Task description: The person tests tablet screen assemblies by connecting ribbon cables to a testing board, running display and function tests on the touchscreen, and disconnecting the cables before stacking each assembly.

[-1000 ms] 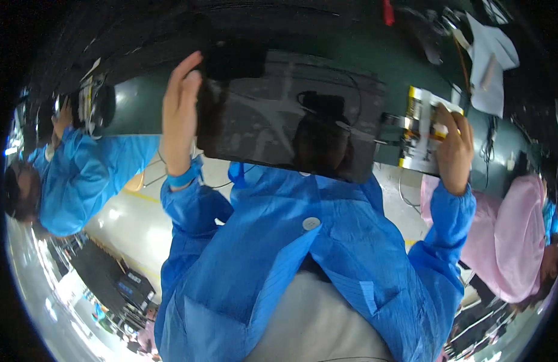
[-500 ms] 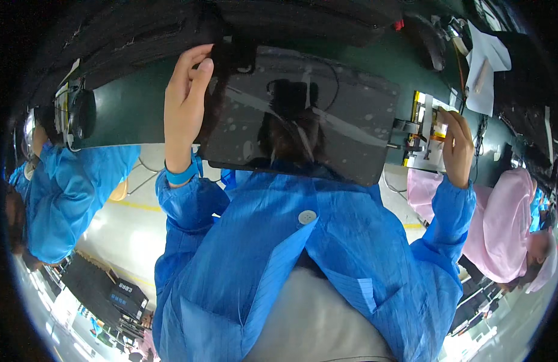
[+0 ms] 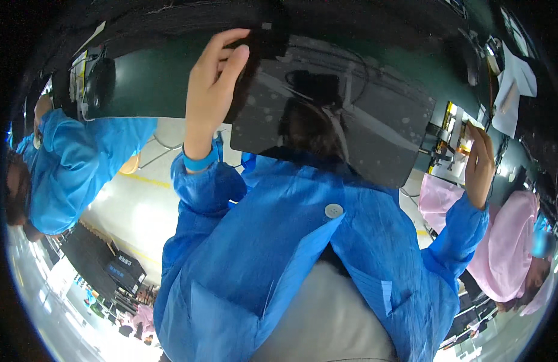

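Observation:
A dark glossy flat panel lies in front of my body, with pale spots and reflections across its face. My left hand is at its upper left side, fingers bent and thumb parted from the index finger. Nothing shows between them; whether the fingertips touch the panel I cannot tell. Beyond the panel's right edge stands a small metal fixture with yellow strips and dark clamp parts. At the fixture's right side my right hand rests with fingers stretched out, their tips at or just over it.
A dark green worktop runs under everything. White sheets lie at the far right, beside cables. A person in a blue smock works at the left; another in pink is at the right.
The whole view has shifted and tilted, so the panel, fixture and hands appear farther right. My left hand looks slightly closer in over the panel's edge. My right hand stays by the fixture.

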Demonstrator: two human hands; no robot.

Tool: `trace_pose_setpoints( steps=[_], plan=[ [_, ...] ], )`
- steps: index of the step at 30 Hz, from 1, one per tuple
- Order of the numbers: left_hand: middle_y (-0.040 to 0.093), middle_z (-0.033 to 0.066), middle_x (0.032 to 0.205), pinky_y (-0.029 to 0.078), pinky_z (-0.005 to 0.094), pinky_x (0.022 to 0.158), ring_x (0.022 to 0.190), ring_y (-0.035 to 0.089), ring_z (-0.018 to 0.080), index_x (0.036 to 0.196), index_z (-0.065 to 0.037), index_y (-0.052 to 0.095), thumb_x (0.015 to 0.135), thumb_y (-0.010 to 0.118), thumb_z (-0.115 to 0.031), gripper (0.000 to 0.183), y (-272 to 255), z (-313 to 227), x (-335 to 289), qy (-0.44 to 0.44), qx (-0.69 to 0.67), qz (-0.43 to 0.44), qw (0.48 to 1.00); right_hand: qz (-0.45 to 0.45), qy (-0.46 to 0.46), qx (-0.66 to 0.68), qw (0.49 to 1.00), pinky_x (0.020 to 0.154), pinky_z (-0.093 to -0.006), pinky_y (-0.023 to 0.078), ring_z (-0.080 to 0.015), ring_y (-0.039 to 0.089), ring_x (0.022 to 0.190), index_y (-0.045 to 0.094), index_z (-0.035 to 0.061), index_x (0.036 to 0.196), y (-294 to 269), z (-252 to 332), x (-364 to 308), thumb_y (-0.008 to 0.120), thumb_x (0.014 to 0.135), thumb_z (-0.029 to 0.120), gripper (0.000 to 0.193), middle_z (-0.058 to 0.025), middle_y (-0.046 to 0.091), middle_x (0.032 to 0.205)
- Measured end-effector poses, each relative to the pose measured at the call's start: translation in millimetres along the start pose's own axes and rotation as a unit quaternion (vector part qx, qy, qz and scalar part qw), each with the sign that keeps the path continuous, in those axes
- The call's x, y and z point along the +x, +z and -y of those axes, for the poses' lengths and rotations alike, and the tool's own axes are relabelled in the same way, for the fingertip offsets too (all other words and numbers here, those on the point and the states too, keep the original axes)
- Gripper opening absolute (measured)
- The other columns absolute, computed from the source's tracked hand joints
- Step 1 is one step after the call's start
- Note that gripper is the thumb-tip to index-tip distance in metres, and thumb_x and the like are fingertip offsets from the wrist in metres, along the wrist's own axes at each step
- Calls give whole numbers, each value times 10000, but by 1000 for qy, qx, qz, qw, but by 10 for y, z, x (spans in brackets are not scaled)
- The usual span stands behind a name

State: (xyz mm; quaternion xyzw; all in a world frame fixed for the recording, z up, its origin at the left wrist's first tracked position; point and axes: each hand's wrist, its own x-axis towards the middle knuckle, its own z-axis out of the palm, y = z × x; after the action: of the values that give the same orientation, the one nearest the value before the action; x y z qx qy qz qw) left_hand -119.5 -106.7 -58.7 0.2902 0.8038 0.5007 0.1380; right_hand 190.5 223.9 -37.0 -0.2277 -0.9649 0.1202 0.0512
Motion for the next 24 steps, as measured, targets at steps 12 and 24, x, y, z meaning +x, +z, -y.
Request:
trace_pose_setpoints(
  steps=[12,24],
  plan=[
    [554,48,1235,362,404,995,1131,509,215,1067,-158,641,671,714,-323,435,824,-761,-466,408,157,220,872,-215,22,60,974,920,-362,424,-281,558,1070,628,14,1091,-31,1016,-356,519,823,-29,293,-158,591,1132],
    [476,108,1314,387,303,946,1170,479,245,1273,-44,481,846,387,-100,441,63,-3,-905,20,-71,-86,994,-225,-72,235,943,919,-365,422,-283,561,1054,616,-26,1061,199,1348,-291,486,860,-9,240,-194,586,1114]
  ],
)
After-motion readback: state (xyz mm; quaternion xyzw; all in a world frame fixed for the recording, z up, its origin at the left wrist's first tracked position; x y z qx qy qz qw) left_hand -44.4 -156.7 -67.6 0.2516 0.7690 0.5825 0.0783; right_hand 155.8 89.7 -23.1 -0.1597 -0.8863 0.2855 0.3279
